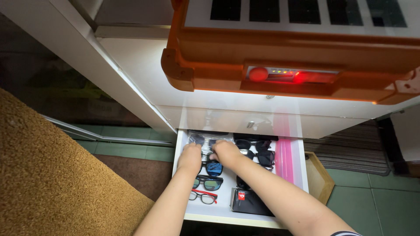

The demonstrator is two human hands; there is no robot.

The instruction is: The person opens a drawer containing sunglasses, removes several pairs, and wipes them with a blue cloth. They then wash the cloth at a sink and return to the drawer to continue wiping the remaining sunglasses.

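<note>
An open white drawer [302, 166] holds several pairs of glasses and sunglasses laid in rows. Both of my hands reach into its back left part. My left hand [190, 156] rests on a pair near the left wall. My right hand [225, 151] sits beside it, fingers curled over dark sunglasses [213, 167] with blue lenses. Whether either hand actually grips a pair is hidden by the fingers. Closer to me lie green-lensed glasses [208, 182] and a red-framed pair [204, 197]. A black case [250, 201] lies at the drawer's front.
A pink flat box [284, 159] lies along the drawer's right side. An orange device [288, 52] with a red light sits atop the white cabinet. A brown textured surface [52, 183] fills the left; a wooden tray [319, 177] and striped mat [350, 148] lie on the tiled floor.
</note>
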